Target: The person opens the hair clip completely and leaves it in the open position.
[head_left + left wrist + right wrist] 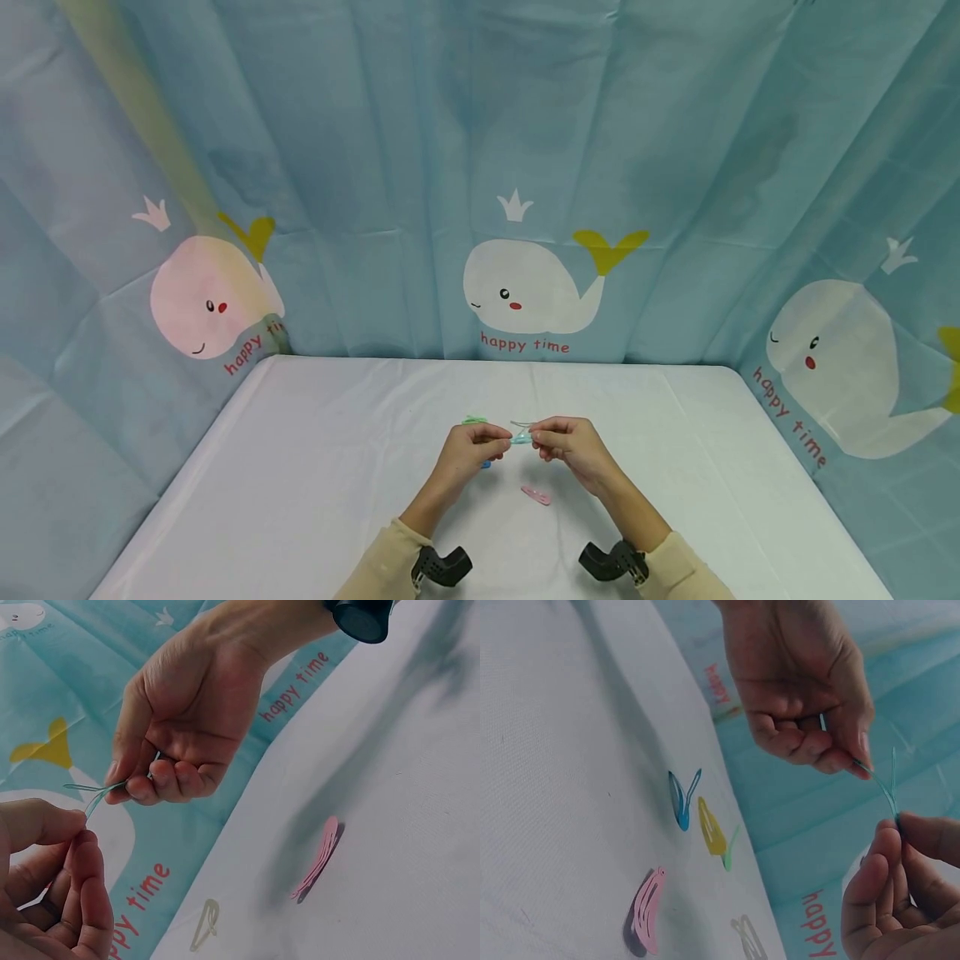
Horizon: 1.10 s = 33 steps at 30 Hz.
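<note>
A teal snap hair clip [521,438] is held above the white table between both hands. My left hand [471,454] pinches the tip of one of its arms, thumb against fingers. My right hand [572,450] pinches the joined end. In the right wrist view the teal hair clip [890,793] stands unsnapped, its other arm sticking up free. On the table below, nearest the hands, lie a pink hair clip [536,496] and a blue hair clip [680,802], the latter partly hidden behind my left hand in the head view.
A yellow hair clip [712,828], a green hair clip [729,856] and a pale grey hair clip [747,937] lie farther back on the white tablecloth [300,483]. Behind the table's far edge hangs a blue curtain [375,275] with whale prints.
</note>
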Each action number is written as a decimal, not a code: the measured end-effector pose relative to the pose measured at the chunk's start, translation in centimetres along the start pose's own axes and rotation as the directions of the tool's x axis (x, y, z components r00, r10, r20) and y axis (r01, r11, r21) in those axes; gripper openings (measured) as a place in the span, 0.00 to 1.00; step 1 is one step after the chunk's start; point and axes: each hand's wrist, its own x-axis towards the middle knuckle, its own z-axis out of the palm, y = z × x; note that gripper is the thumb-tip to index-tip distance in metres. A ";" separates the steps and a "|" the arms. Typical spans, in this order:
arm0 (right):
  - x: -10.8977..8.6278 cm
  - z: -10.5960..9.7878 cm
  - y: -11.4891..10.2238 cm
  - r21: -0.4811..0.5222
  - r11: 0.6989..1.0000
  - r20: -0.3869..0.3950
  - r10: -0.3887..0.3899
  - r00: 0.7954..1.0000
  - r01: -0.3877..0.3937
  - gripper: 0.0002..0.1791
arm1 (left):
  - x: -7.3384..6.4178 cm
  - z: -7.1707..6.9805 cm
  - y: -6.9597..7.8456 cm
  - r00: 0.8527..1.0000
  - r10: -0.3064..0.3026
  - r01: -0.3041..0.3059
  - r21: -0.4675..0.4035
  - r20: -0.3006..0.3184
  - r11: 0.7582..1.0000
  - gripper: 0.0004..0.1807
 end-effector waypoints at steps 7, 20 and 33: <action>0.2 0.1 -0.1 -0.001 1.000 -0.013 -0.001 1.000 0.001 0.20 | -0.1 0.1 0.3 1.000 0.013 -0.013 0.002 -0.013 1.000 0.12; 0.3 -0.1 -0.2 -0.014 1.000 -0.050 -0.001 0.999 0.001 0.19 | 0.3 0.4 0.1 0.999 0.013 -0.012 0.022 -0.039 1.000 0.10; 0.7 -0.2 -0.1 -0.095 0.995 -0.092 -0.033 0.995 0.024 0.14 | 0.9 0.8 -0.1 0.996 0.048 -0.041 0.088 -0.078 0.995 0.08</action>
